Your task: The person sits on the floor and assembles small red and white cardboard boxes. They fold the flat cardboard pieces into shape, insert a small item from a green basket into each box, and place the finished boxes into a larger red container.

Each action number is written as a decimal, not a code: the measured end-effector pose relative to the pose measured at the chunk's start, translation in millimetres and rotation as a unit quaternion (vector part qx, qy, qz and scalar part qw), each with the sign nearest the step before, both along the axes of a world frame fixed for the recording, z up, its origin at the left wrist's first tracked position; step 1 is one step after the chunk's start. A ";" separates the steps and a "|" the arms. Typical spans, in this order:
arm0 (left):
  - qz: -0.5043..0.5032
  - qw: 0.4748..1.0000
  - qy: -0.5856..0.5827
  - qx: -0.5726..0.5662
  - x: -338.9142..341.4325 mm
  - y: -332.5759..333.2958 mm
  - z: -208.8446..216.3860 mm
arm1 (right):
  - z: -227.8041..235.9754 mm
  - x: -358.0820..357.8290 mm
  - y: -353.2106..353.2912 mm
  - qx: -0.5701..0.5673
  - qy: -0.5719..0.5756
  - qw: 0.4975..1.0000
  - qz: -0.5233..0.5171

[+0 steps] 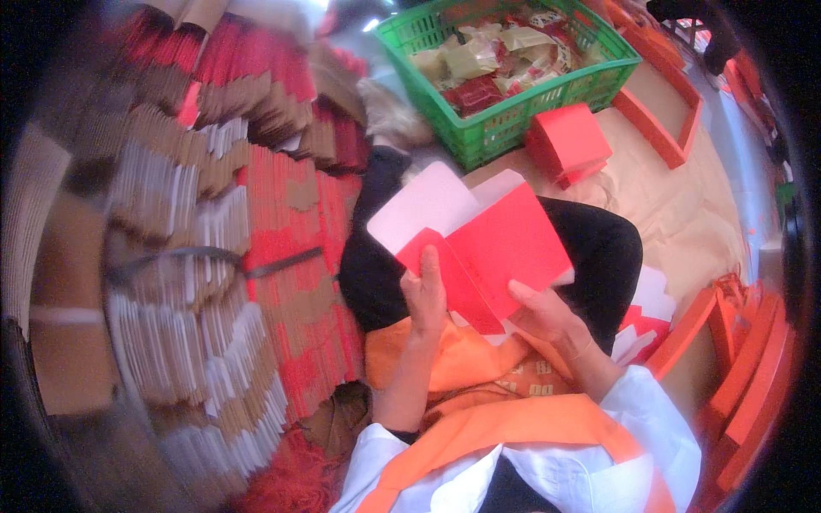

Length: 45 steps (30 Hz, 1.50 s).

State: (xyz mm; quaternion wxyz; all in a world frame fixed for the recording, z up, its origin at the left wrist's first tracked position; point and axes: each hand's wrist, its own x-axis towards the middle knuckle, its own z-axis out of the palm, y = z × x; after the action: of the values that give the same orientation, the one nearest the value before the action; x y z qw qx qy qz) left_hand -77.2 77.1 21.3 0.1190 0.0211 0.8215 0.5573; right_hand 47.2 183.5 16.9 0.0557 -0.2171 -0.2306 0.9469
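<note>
Above my lap I hold a red cardboard box (510, 244), partly folded, with pale flaps standing up at its far end. My left hand (426, 289) grips its left panel, the thumb lying over the red face. On the near right side my right hand (547, 315) holds the lower edge, thumb on top and fingers hidden underneath. A folded red box (571, 144) sits beyond my knee, beside a green plastic crate (487, 128). Wrapped packets (496, 51) in pale and red film fill the crate.
Large stacks of flat red and brown cardboard (295, 256) fill the left side, bound by a dark strap (286, 261). Orange-red trays (680, 141) stand at the far right, and more orange-red frames (744, 385) at the near right. Brown paper (684, 214) covers the floor.
</note>
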 end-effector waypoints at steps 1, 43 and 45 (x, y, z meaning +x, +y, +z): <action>-0.001 0.999 -0.037 0.032 -0.5 2.9 3.2 | 6.1 -4.7 2.6 -0.006 0.012 1.000 0.005; -0.290 0.955 -0.035 0.054 75.0 -90.0 -19.7 | -1.3 43.9 6.9 0.518 0.000 0.825 0.225; -0.273 0.960 -0.020 0.059 80.1 -90.2 -21.4 | 1.1 43.2 -5.8 0.431 -0.028 0.892 0.134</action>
State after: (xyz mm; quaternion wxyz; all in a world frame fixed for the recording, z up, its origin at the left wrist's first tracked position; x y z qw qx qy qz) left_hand 2.9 -13.1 -0.1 0.2820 0.2401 0.7477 0.5511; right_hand 90.4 177.7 18.0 0.0097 -0.1653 -0.6442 0.7467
